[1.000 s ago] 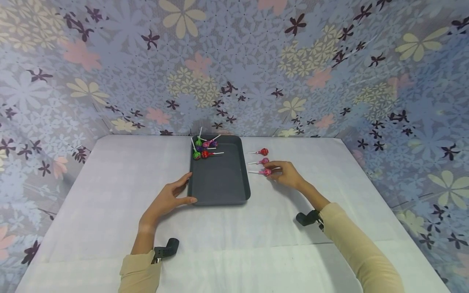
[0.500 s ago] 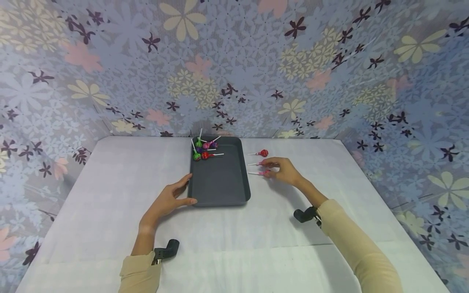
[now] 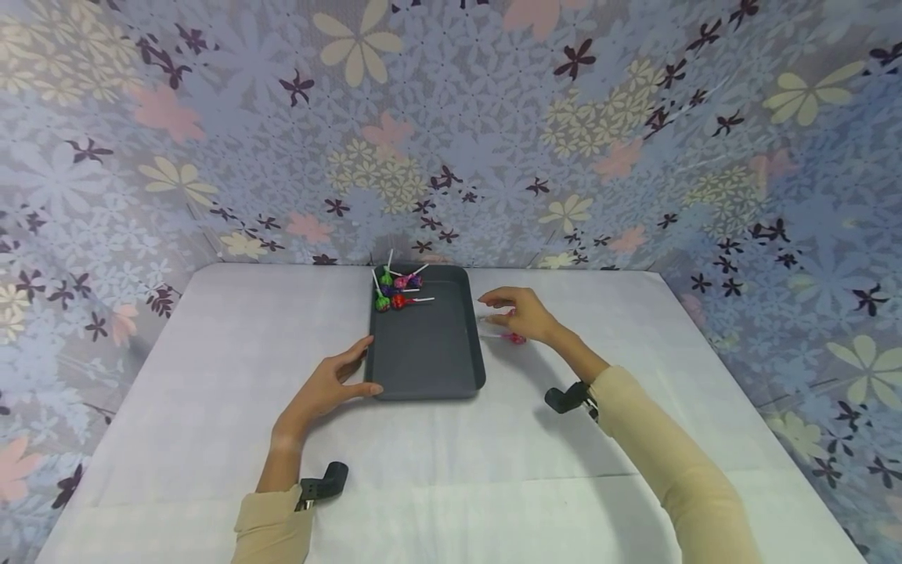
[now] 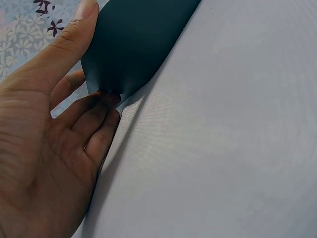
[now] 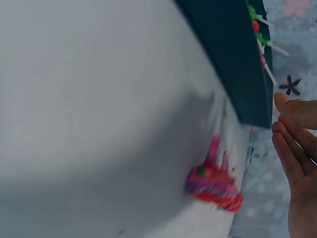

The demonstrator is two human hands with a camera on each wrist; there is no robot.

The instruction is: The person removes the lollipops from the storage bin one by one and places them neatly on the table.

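A dark grey rectangular tray lies on the table, with several lollipops in its far left corner, wrapped in green, red, pink and purple. My left hand rests against the tray's left side, thumb at the near corner and fingers spread along the wall. To the right of the tray, my right hand hovers over loose lollipops, fingers extended and nothing seen between them. A pink lollipop shows below it; others are partly hidden by the hand. In the right wrist view, pink lollipops and a red lollipop lie blurred together.
A white cloth covers the table. Behind it rises a flowered fabric backdrop, close to the tray's far edge. Some sticks of the lollipops in the tray poke over its far rim.
My right hand has moved from the two nearer pink lollipops forward and left, over the red one, toward the tray's right edge. My left hand stays at the tray.
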